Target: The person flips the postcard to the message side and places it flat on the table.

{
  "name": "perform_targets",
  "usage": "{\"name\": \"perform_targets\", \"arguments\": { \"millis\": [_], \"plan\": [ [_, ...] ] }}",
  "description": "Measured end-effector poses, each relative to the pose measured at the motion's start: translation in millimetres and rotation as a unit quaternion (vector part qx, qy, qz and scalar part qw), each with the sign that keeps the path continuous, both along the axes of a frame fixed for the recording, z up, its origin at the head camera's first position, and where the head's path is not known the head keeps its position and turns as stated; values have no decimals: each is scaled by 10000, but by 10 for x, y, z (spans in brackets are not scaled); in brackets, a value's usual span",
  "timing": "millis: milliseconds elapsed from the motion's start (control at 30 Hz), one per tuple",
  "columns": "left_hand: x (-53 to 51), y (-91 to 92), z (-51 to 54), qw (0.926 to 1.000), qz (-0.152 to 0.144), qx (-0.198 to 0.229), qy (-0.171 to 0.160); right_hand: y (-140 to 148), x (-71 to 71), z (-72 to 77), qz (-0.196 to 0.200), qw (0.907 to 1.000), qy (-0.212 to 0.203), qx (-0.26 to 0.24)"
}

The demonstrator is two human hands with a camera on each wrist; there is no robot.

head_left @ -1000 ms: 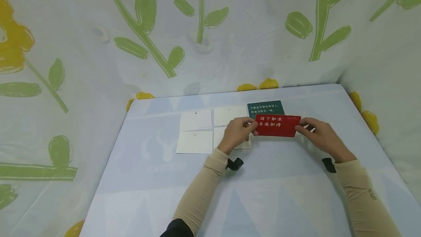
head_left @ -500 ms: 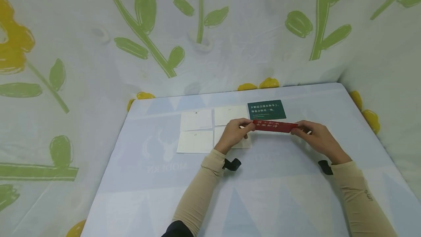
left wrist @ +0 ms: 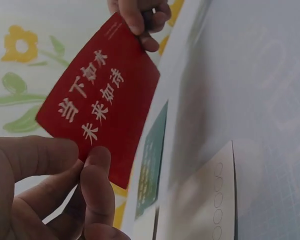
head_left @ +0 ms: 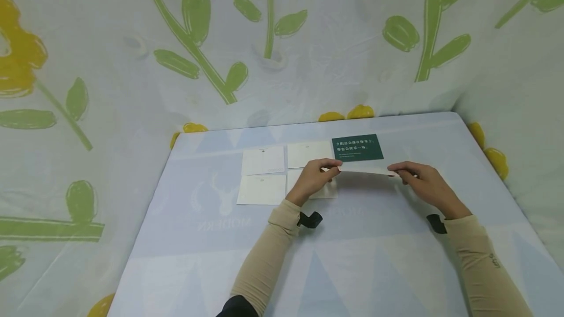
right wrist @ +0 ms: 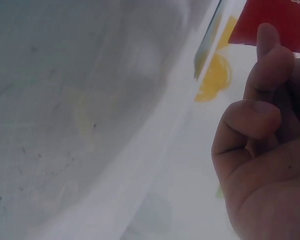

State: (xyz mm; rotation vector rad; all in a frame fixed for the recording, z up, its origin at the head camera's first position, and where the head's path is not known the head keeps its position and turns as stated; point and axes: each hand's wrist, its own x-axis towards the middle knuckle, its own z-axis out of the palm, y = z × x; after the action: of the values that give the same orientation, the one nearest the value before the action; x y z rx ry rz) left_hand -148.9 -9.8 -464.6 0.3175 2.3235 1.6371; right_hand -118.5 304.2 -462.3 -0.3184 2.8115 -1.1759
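Observation:
A postcard [head_left: 366, 169] is held above the table between both hands, its white side showing as a thin slanted strip in the head view. Its red face [left wrist: 127, 82] with pale lettering appears in the left wrist view, and a red corner [right wrist: 247, 25] in the right wrist view. My left hand [head_left: 315, 177] pinches one short end between thumb and fingers. At the opposite end, my right hand [head_left: 425, 182] pinches the card the same way. Just beyond it lies a green postcard [head_left: 358, 147], lettering up.
To the left, several white-faced cards lie in a grid, including a back-left card [head_left: 263, 160], a front-left card [head_left: 261, 190] and a back-right card [head_left: 309, 153]. My left hand partly covers the front-right card [head_left: 327, 191]. A flowered cloth [head_left: 330, 62] hangs behind the table [head_left: 185, 238].
The postcard has tilted from its red face, through a narrow red strip, to its white side in the head view. Both hands have lowered slightly while keeping their grip.

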Motion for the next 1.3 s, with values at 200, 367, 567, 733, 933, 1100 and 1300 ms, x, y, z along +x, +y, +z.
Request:
{"name": "perform_targets", "arguments": {
  "millis": [200,367,567,733,933,1100,1300],
  "plan": [
    [13,30,-39,9995,160,-285,38,-6,4,13,-7,9998,-181,42],
    [28,57,-74,9968,175,-711,311,-15,12,23,-56,9997,-189,133],
    [43,83,-78,9924,203,-1067,573,-24,8,26,-69,9997,-185,172],
    [62,106,-71,9866,288,-1329,898,-41,0,38,-133,9992,-294,252],
    [66,124,-88,9843,446,-1247,1164,-57,2,22,-148,9995,-140,249],
    [55,138,-103,9826,586,-1228,1264,-63,3,-1,-179,9996,65,224],
    [45,162,-106,9817,795,-1229,1219,-73,-14,-26,-293,9992,147,225]
  ]
}}
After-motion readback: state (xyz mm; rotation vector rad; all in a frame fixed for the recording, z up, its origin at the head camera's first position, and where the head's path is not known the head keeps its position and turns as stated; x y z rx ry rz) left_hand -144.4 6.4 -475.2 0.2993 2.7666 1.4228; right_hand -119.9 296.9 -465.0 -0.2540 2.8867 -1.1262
